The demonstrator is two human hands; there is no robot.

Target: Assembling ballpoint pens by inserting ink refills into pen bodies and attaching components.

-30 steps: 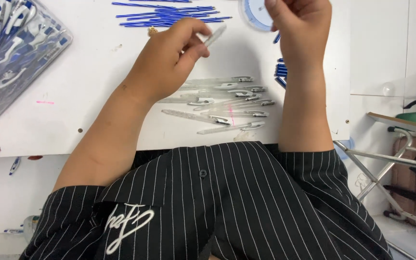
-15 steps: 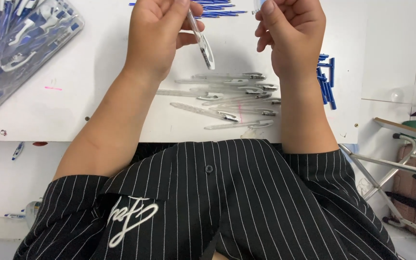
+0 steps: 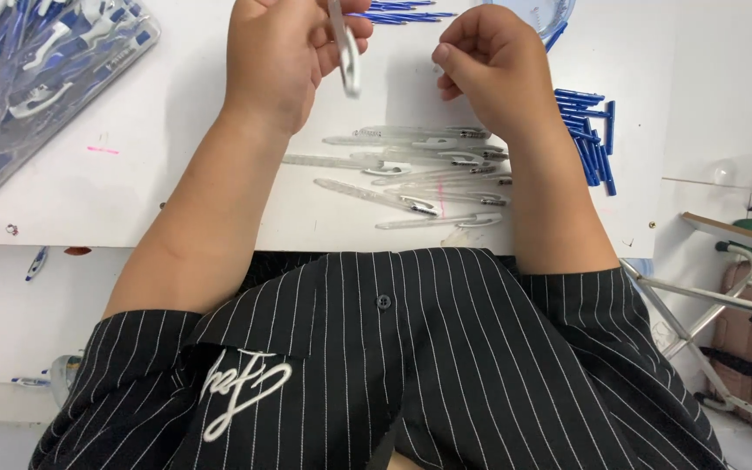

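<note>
My left hand (image 3: 285, 52) holds a clear plastic pen barrel (image 3: 345, 52) upright, tip pointing down, above the white table (image 3: 158, 183). My right hand (image 3: 489, 65) is curled shut just to its right; whether it pinches a small part is hidden by the fingers. Below both hands lies a loose pile of several clear pen barrels (image 3: 419, 170) with clips, between my forearms.
A clear bag of blue-and-white pens (image 3: 28, 78) lies at the table's far left. Thin blue refills (image 3: 589, 130) are stacked at the right, more blue refills (image 3: 402, 10) at the top. A light blue round container (image 3: 550, 13) stands top right. A metal frame (image 3: 724, 296) stands beside the table.
My left hand has lifted the clear barrel from the table and turned it upright. My right hand came down beside it. The view has shifted, bringing both hands closer.
</note>
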